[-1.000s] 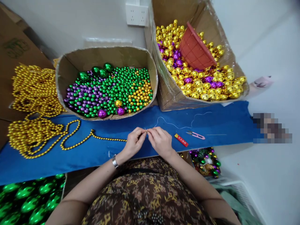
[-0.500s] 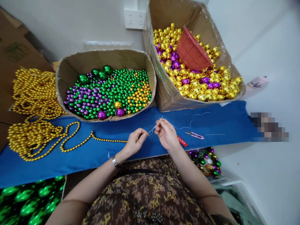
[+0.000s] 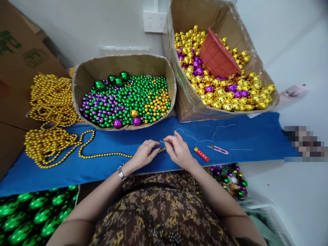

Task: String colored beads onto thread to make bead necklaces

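A strand of small gold beads [image 3: 105, 155] runs across the blue cloth and passes beneath my left hand [image 3: 145, 153]. Its end comes out by my left thumb, where my bent fingers close around the strand; the exact contact is partly hidden. Facing it, my right hand [image 3: 179, 152] pinches a thin white thread [image 3: 193, 137] close to the bead end. That thread trails off to the right over the cloth. Right of this hand lie a small red packet [image 3: 201, 154] and pink-handled thread snips [image 3: 219, 149].
Heaped gold bead strands [image 3: 48, 143] lie at the left. Behind stand a carton [image 3: 124, 58] of green, purple and gold beads and a taller carton [image 3: 189, 114] of gold balls with a red basket [image 3: 217, 56]. A needle-like thin line [image 3: 241, 149] rests on the blue cloth [image 3: 266, 136].
My hands have come lower and closer together, and the gold beads now show between them. The view has shifted slightly left, and the red packet is now fully visible.
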The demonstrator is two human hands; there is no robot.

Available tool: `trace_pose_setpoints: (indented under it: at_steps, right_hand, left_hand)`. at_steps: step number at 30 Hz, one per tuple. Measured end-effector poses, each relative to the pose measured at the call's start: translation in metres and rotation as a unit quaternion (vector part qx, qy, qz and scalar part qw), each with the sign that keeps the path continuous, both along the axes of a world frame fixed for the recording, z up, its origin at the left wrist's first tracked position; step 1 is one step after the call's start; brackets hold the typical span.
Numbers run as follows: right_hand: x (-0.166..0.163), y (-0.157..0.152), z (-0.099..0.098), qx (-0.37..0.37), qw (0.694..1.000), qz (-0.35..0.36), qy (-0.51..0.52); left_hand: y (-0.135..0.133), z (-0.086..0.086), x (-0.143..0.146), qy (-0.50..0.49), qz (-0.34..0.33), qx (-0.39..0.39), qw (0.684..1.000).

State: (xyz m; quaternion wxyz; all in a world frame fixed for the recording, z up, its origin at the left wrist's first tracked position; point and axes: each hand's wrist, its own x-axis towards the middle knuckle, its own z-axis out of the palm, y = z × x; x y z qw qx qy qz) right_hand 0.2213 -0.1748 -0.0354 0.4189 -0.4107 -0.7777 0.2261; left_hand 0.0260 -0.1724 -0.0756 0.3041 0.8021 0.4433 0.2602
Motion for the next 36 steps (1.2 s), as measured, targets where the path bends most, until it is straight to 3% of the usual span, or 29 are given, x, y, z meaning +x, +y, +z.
trace_pose_setpoints:
  at_steps: [5, 10, 14, 18, 22, 26, 31, 36]
  right_hand:
    - [0.015, 0.004, 0.007, 0.029, 0.997, -0.022, -0.066]
    - [0.036, 0.013, 0.002, 0.103, 0.972, -0.027, -0.208]
    - [0.054, 0.021, -0.016, 0.166, 0.901, -0.028, -0.4]
    - [0.054, 0.021, -0.022, 0.194, 0.862, -0.043, -0.467]
    - [0.053, 0.017, -0.02, 0.188, 0.87, -0.061, -0.451]
    - [0.077, 0.007, -0.027, 0.148, 0.879, -0.078, -0.446]
    - [0.11, -0.02, -0.051, 0.047, 0.894, -0.112, -0.431]
    - [0.109, -0.037, -0.072, -0.006, 0.903, -0.109, -0.416]
  left_hand:
    - [0.007, -0.022, 0.018, 0.078, 0.018, 0.088, 0.993]
    - [0.019, -0.036, 0.03, 0.134, 0.029, 0.04, 0.99]
    - [0.018, -0.022, 0.02, 0.058, -0.009, -0.023, 0.998]
    - [0.009, 0.002, 0.01, 0.041, -0.04, -0.064, 0.996]
    - [0.0, 0.018, -0.012, 0.075, -0.041, -0.104, 0.991]
    - [-0.011, 0.023, -0.059, 0.129, -0.039, -0.111, 0.985]
    - [-0.03, 0.015, -0.112, 0.166, -0.006, -0.12, 0.979]
    - [-0.043, -0.001, -0.126, 0.155, 0.012, -0.114, 0.981]
